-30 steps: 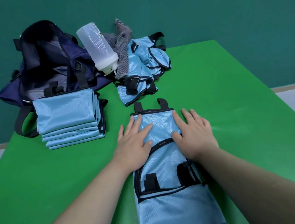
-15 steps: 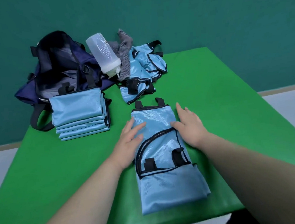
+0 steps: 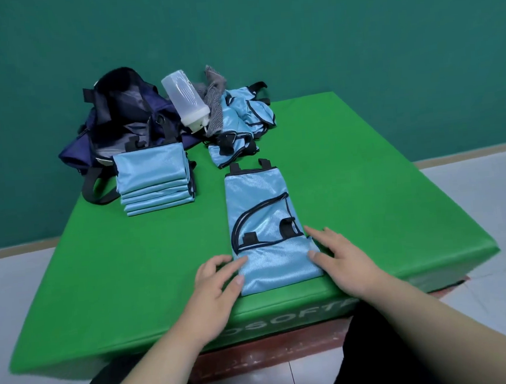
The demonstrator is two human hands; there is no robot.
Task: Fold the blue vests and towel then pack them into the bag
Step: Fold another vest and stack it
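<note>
Folded vest (image 3: 266,221) by mat's (image 3: 381,181) front edge, left hand (image 3: 215,282) and right hand (image 3: 343,260) at its near corners, fingers relaxed open

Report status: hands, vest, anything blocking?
Left hand, right hand open, touching near corners of half-folded vest. Folded stack, unfolded pile beside bag. Nothing blocking.

Your vest (image 3: 263,221) lies on the mat (image 3: 366,183) near its front edge, with your left hand (image 3: 215,281) touching the vest's left side and your right hand (image 3: 345,260) its right side. Behind and left of the vest sits the stack (image 3: 154,181), the bag (image 3: 119,123) behind that. Straight behind the vest lies the pile (image 3: 243,126), with the towel (image 3: 214,104) on it and the bottle (image 3: 185,101) at its left.
</note>
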